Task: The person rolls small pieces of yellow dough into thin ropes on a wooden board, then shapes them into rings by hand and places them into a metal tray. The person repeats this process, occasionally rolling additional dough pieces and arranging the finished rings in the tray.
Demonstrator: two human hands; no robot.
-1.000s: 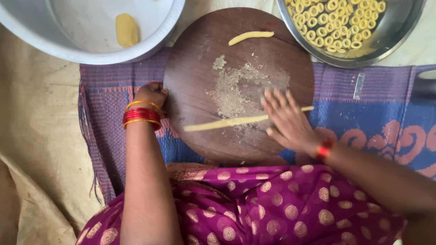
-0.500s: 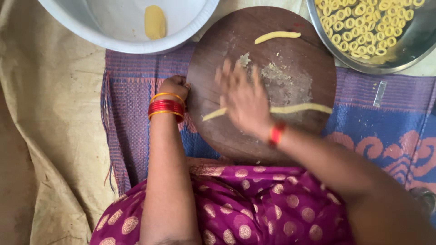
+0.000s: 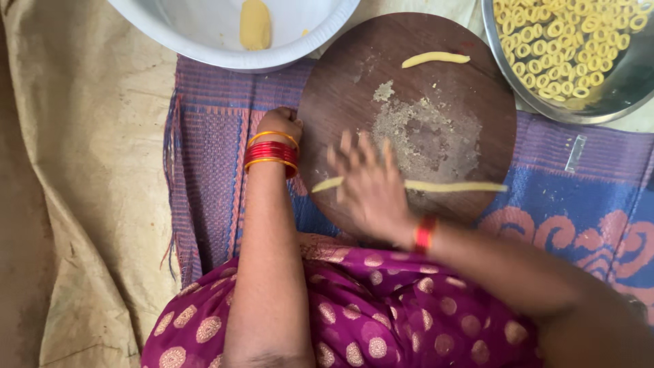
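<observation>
Here the right hand [image 3: 371, 187] lies flat, fingers [image 3: 347, 146] spread wide, pressing a long thin rope of yellow dough [image 3: 453, 186] on the round wooden board [image 3: 340, 75]; the rope runs out from under the palm past both sides of the fingers. The left hand [image 3: 279, 125] is curled on the board's edge. Uneven pressure could thin and snap the rope beneath the palm. The right hand is motion-blurred, its rope middle hidden; the steel bowl of dough rings [image 3: 616, 95] is cut off.
</observation>
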